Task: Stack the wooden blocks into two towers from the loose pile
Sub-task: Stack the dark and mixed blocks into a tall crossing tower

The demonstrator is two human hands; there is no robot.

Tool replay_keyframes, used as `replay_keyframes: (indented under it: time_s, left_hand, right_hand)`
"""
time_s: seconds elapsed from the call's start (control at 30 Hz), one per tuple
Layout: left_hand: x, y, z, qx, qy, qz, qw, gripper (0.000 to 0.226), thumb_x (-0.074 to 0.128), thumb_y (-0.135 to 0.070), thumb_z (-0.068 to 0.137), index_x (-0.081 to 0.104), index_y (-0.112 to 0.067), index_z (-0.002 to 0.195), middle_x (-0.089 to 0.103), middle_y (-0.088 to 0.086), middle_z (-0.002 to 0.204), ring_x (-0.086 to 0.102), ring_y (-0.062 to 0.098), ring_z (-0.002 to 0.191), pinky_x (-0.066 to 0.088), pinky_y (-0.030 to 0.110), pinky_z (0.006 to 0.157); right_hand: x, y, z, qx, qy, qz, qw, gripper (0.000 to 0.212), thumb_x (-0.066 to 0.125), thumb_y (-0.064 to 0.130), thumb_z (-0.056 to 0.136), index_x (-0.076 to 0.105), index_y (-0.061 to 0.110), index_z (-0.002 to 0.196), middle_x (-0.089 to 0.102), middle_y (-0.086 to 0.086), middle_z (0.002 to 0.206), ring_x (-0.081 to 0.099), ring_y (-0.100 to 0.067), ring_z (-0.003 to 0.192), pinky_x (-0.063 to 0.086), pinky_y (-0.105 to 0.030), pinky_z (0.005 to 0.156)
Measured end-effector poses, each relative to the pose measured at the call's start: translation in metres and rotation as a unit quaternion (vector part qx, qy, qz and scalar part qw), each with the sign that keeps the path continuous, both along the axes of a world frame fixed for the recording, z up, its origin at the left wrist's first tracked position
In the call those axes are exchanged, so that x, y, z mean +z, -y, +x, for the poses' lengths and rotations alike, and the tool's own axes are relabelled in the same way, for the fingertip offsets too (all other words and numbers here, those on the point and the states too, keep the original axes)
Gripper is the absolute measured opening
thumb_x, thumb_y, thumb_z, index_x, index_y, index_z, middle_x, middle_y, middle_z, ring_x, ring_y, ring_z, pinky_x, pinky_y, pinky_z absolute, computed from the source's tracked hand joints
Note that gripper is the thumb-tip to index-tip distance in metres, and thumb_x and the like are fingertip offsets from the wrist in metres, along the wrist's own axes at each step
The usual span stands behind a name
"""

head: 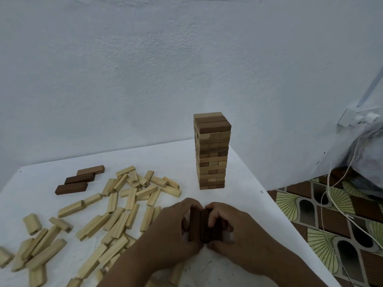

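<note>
Dark brown blocks (205, 225), a row of three, sit on the white worktop (238, 170) just in front of the finished tower (211, 151); we curl our left hand (176, 230) and right hand (234, 233) around them from either side. Left of the tower lies the loose pile (116, 206) of pale blocks, with three more dark blocks (79, 180) beyond it
</note>
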State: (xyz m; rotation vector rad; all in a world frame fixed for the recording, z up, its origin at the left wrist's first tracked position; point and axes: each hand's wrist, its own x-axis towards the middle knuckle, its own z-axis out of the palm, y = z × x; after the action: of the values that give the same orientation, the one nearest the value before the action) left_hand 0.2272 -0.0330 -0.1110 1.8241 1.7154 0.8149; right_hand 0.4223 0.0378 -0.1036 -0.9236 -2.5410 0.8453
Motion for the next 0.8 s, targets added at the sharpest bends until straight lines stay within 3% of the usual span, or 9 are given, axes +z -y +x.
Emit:
replay_keyframes:
  time_s: [0.1,0.2,0.37,0.53,0.7,0.8]
  left_hand:
    - [0.005,0.001,-0.002,0.0,0.014,-0.004,1.0,0.058,0.082,-0.031,0.064,0.049,-0.041,0.111,0.057,-0.024,0.093,0.058,0.009,0.081,0.052,0.02,0.063]
    - [0.018,-0.001,-0.003,0.006,0.005,0.012,1.0,0.064,0.085,-0.034,0.061,0.046,-0.043,0.112,0.052,-0.029,0.101,0.054,0.005,0.085,0.051,0.022,0.062]
    - [0.059,-0.009,-0.006,0.006,-0.013,0.091,0.996,0.067,0.084,-0.039,0.057,0.045,-0.044,0.111,0.056,-0.019,0.102,0.057,0.015,0.08,0.053,0.037,0.061]
    - [0.112,-0.025,-0.007,0.034,-0.005,0.14,0.99,0.065,0.081,-0.042,0.054,0.048,-0.044,0.11,0.056,-0.017,0.1,0.056,0.014,0.086,0.054,0.036,0.069]
    - [0.154,-0.047,-0.015,0.025,-0.004,0.161,0.987,0.064,0.086,-0.037,0.059,0.048,-0.04,0.111,0.052,-0.028,0.111,0.05,0.003,0.102,0.042,0.023,0.075]
    - [0.17,-0.069,-0.022,0.028,-0.006,0.148,0.989,0.065,0.087,-0.036,0.062,0.046,-0.042,0.111,0.054,-0.024,0.115,0.05,0.002,0.107,0.042,0.023,0.076]
  right_hand:
    - [0.002,0.002,-0.001,-0.002,-0.01,-0.005,1.0,0.039,0.08,0.032,0.075,0.049,0.039,0.097,0.042,0.043,0.107,0.041,0.009,0.106,0.033,0.001,0.082]
    - [0.019,0.002,0.001,-0.006,-0.018,-0.007,1.0,0.042,0.078,0.031,0.077,0.044,0.043,0.099,0.039,0.046,0.103,0.043,0.01,0.099,0.037,-0.003,0.08]
    - [0.063,-0.008,0.002,-0.002,-0.057,0.036,0.998,0.056,0.08,0.029,0.074,0.039,0.049,0.107,0.049,0.021,0.091,0.049,-0.005,0.088,0.041,-0.009,0.07]
    - [0.117,-0.025,0.002,0.017,-0.09,0.073,0.993,0.051,0.079,0.027,0.074,0.042,0.043,0.106,0.053,0.007,0.088,0.048,-0.014,0.079,0.047,-0.028,0.069]
    - [0.16,-0.054,-0.005,0.03,-0.091,0.078,0.992,0.05,0.078,0.032,0.074,0.042,0.045,0.106,0.057,0.008,0.107,0.052,-0.03,0.079,0.052,-0.047,0.071]
    - [0.177,-0.078,-0.013,0.034,-0.085,0.071,0.993,0.05,0.08,0.03,0.073,0.045,0.045,0.107,0.057,0.004,0.11,0.052,-0.031,0.078,0.053,-0.048,0.071]
